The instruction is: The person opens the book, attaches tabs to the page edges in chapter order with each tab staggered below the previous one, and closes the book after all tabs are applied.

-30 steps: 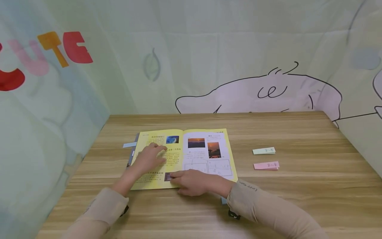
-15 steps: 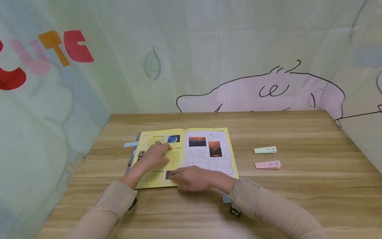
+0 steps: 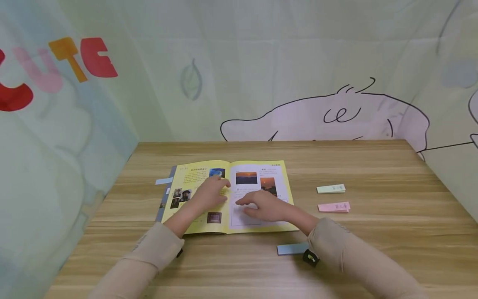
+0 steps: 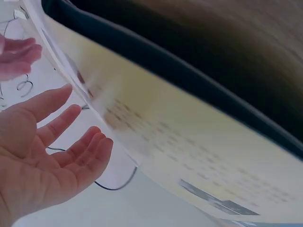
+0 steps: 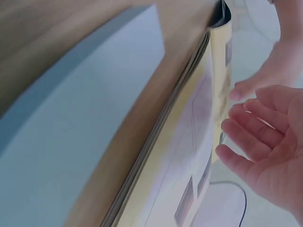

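An open yellow book (image 3: pixel 194 176) lies flat on the wooden table (image 3: pixel 373 245), with photos and text on both pages. My left hand (image 3: pixel 210 193) rests flat on the left page near the spine, fingers loosely spread (image 4: pixel 71 151). My right hand (image 3: pixel 263 206) lies palm down on the lower right page, fingers pointing left toward the spine (image 5: pixel 265 142). Neither hand grips anything. The book's page edges (image 5: pixel 189 142) show close up in the right wrist view.
A blue paper strip (image 3: pixel 292 248) lies in front of the book by my right sleeve. Green (image 3: pixel 330 189) and pink (image 3: pixel 333 207) note strips sit to the right. A pale blue tab (image 3: pixel 163 181) sticks out at the book's left. Printed fabric walls surround the table.
Both hands slid right and up over the pages: the left hand from the left page's middle to the spine, the right hand from the bottom edge onto the right page. The blue strip is now uncovered.
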Demonstrator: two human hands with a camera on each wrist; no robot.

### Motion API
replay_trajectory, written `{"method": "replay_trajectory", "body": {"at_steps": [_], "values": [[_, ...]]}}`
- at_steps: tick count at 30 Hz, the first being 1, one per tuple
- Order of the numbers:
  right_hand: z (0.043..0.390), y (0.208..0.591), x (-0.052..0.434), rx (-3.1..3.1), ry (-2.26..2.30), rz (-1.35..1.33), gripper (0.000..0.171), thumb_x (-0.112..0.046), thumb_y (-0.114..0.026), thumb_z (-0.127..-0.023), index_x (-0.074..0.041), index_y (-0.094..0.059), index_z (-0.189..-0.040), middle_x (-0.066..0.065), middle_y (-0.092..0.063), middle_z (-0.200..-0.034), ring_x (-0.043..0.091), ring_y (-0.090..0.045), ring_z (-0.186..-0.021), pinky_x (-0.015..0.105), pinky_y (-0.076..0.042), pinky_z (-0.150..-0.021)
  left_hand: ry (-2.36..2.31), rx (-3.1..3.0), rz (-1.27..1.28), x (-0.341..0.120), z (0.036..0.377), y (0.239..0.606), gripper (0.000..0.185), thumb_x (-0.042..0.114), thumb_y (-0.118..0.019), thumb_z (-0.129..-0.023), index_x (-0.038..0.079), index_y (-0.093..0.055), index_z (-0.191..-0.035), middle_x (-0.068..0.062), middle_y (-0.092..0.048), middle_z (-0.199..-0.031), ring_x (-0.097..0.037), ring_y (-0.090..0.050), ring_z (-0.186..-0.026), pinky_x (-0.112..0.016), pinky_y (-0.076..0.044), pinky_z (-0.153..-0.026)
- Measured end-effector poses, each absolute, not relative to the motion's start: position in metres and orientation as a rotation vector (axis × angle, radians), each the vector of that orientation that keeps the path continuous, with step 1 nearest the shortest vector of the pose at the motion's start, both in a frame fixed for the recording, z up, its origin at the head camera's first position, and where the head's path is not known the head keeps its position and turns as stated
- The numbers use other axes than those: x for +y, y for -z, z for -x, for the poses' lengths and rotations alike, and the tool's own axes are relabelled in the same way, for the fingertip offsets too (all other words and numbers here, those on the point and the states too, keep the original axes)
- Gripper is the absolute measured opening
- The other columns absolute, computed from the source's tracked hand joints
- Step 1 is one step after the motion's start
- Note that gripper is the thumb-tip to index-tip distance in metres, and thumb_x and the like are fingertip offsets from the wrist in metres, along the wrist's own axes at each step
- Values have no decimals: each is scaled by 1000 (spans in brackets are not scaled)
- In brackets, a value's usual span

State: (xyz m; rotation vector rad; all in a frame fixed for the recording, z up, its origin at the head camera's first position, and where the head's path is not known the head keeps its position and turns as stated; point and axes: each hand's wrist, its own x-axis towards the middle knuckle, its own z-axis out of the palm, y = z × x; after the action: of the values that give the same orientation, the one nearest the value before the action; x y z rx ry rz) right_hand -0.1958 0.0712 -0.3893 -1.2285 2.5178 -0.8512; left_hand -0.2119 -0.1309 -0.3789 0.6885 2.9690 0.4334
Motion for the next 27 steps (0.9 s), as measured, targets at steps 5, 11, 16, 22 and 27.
{"method": "replay_trajectory", "body": {"at_steps": [5, 11, 16, 22, 27], "values": [[200, 391, 92, 2622, 934, 1137, 25, -5, -57, -89, 3, -65, -111, 12, -67, -106, 21, -62, -100, 34, -50, -84, -440, 2937, -835, -114, 201, 379, 32, 9, -73, -79, 5, -64, -110, -13, -58, -98, -26, -56, -85, -38, -49, -77], [203, 396, 114, 2708, 991, 1045, 22, 0, -58, -87, 5, -66, -107, 13, -67, -102, 20, -61, -89, 34, -52, -79, -413, 2871, -938, -97, 189, 382, 41, 18, -73, -81, 5, -60, -118, -11, -59, -101, -22, -55, -85, -34, -48, -78], [203, 401, 130, 2735, 1049, 911, 22, 2, -56, -86, 6, -66, -106, 14, -67, -100, 20, -59, -86, 36, -51, -76, -355, 2830, -1072, -91, 178, 387, 41, 25, -74, -80, 7, -62, -115, -10, -58, -102, -22, -52, -86, -34, -47, -78], [202, 407, 146, 2819, 1045, 729, 23, -1, -55, -87, 5, -66, -106, 14, -66, -100, 23, -60, -90, 39, -52, -79, -292, 2752, -1177, -89, 165, 390, 48, 36, -69, -83, 11, -57, -122, -11, -54, -118, -26, -51, -103, -37, -48, -84], [202, 412, 156, 2842, 1085, 663, 23, 1, -56, -87, 6, -66, -107, 17, -66, -101, 24, -61, -89, 39, -53, -78, -274, 2740, -1241, -88, 161, 395, 53, 39, -68, -82, 11, -54, -125, -11, -50, -126, -28, -49, -112, -38, -47, -89]]}}
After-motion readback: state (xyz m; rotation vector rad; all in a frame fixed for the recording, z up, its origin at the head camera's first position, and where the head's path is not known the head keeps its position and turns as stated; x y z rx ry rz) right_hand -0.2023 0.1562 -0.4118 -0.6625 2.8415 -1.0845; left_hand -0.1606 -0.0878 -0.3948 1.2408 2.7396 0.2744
